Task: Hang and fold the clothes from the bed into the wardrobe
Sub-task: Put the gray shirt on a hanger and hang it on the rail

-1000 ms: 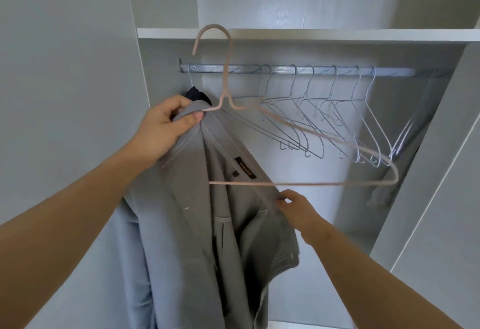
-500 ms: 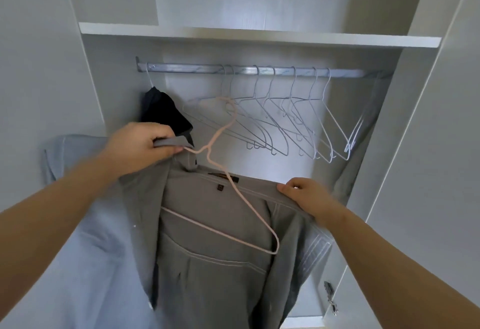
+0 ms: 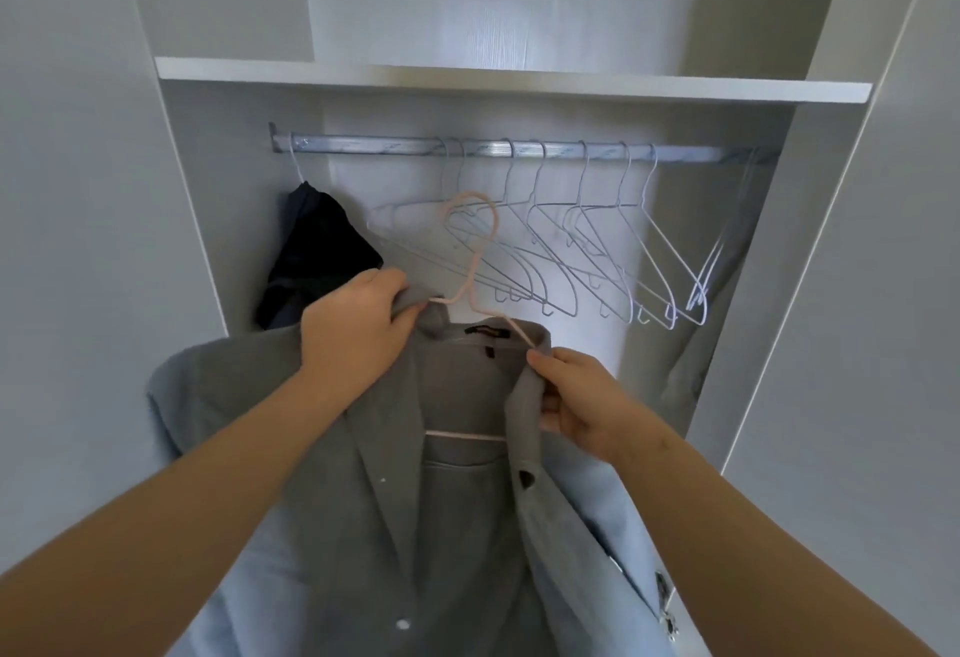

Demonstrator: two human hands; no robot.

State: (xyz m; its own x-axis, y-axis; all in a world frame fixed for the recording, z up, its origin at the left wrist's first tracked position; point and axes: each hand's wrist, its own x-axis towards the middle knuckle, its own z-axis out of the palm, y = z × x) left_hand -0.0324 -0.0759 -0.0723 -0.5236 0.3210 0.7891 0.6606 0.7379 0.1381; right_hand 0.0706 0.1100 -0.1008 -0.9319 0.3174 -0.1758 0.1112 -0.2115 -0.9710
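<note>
So the person's right at the open wardrobe [image 3: 831,293], both arms out, holding a grey jacket [image 3: 457,526] up in front of it. The jacket is already on a pink hanger [image 3: 470,282]: you can see its bottom bar across the inside, and the collar with the dark label sits just under the hanger's neck.

The left hand [image 3: 358,329] is clenched round the jacket's collar at the left shoulder, right where the hanger's neck comes out. The right hand [image 3: 582,396] pinches the front edge of the jacket on the other side, just below the collar, with fingertips by the hanger's arm.

The hook isn't on the rail [image 3: 363,143] yet. It's hanging in the air below it, in front of a row of empty white hangers [image 3: 587,246] that all lean the same way. At the left end of the rail there's a dark garment [image 3: 317,251] hung up, just behind the left hand. Something grey [image 3: 691,370] hangs at the far right end too, can't tell what. A white shelf [image 3: 467,77] runs above the rail.
</note>
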